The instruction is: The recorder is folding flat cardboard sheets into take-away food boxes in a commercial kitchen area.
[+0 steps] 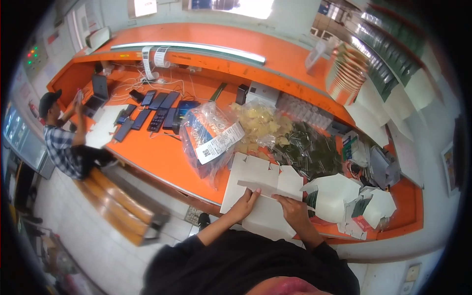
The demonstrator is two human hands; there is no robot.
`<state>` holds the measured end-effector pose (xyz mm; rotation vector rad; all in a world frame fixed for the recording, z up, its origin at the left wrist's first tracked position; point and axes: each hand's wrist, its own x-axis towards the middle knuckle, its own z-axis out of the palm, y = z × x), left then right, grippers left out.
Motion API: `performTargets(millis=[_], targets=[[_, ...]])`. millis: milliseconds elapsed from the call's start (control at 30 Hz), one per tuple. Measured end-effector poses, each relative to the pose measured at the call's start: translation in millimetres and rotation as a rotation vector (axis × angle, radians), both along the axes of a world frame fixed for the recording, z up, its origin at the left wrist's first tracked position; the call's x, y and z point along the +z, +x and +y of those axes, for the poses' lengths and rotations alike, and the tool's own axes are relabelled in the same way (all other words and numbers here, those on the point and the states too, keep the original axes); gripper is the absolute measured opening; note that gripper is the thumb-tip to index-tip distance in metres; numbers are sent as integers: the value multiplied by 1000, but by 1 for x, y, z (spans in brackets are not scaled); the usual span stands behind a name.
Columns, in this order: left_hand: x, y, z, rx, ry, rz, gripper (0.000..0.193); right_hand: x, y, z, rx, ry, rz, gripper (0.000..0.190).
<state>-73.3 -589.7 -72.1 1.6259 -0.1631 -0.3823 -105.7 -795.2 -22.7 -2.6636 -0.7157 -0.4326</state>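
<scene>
A flat white cardboard carton blank [265,208] with slotted edges lies at the counter's front edge, before my body. My left hand [243,205] pinches its raised flap [256,187], thumb on top. Farther along the same raised fold, my right hand [294,211] grips the card with its fingers bent. Part of the blank hangs past the counter edge toward me. Beside my right hand stand partly folded white cartons [333,197] with green and red printed sides. A clear plastic bag [210,125] bearing a printed label strip [220,143] lies beyond my left hand.
The orange counter [162,151] holds several phones [141,118], a laptop [96,97], yellow packets [261,123] and dark green packets [309,147]. A person [64,136] sits at the far left by a bench [114,206]. Stacked carton blanks [348,72] lean at right.
</scene>
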Motion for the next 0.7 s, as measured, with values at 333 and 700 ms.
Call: performTargets(millis=[333,700], targets=[[44,26,-43,176,-209,-351,52,28,-10,-58,-680,824,-156,53],[12,18,-161,-849,181,-815,40,-34,-70,-267,-909,824,-72,44]])
